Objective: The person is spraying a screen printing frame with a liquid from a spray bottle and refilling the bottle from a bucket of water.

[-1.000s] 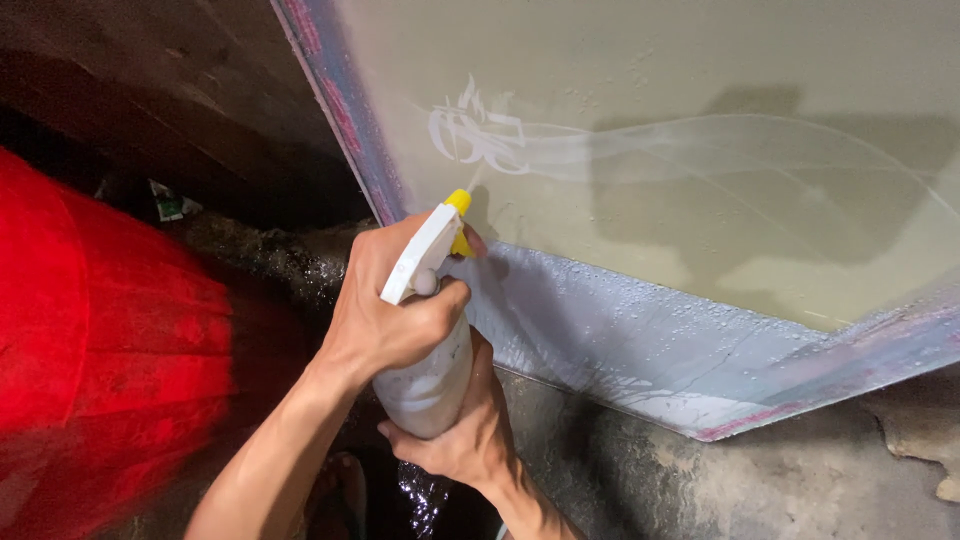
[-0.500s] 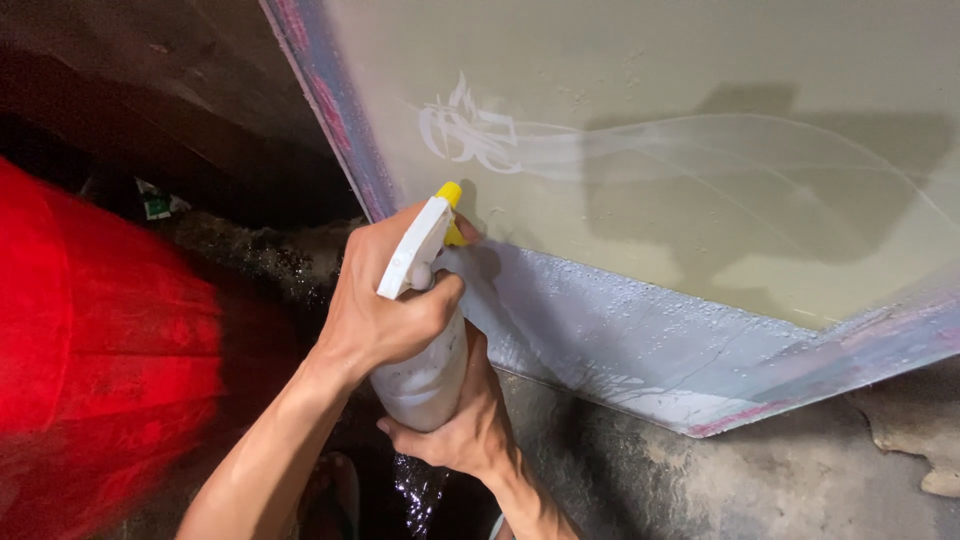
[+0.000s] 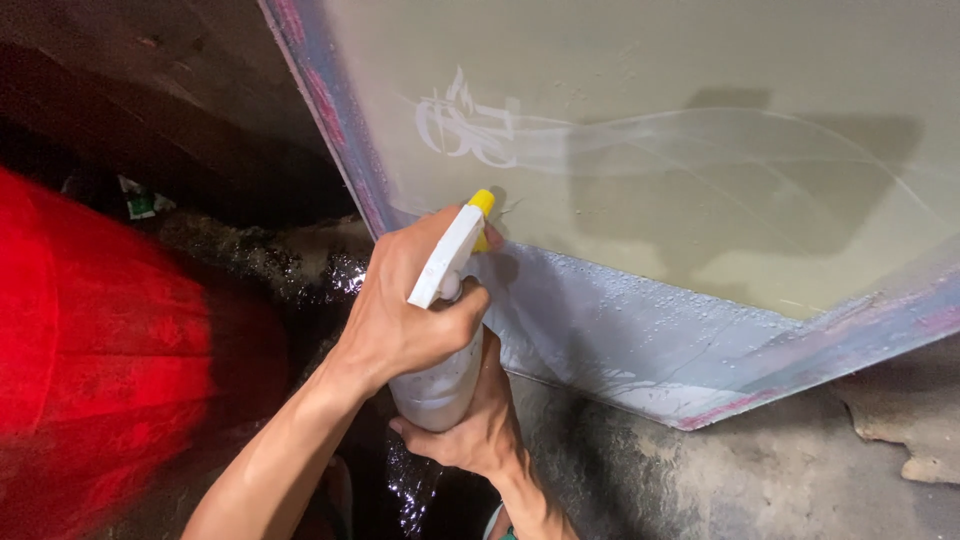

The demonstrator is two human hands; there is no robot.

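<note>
A white plastic spray bottle [image 3: 440, 370] with a white trigger head and a small yellow nozzle [image 3: 482, 202] sits near the centre of the view, held up against a large framed screen. Its long axis runs from lower left to upper right, with the nozzle aimed up and slightly right at the pale olive mesh [image 3: 700, 150] of the screen, just below a faint whitish design [image 3: 465, 128]. The left hand [image 3: 405, 310] is wrapped tightly around the bottle's neck and trigger, fingers closed. The right hand [image 3: 470, 430] cups the bottle's base from underneath, fingers curled against it. The screen's grey frame border [image 3: 640, 340] is beaded with water drops. A blurred red shape [image 3: 90, 360] fills the left side.
</note>
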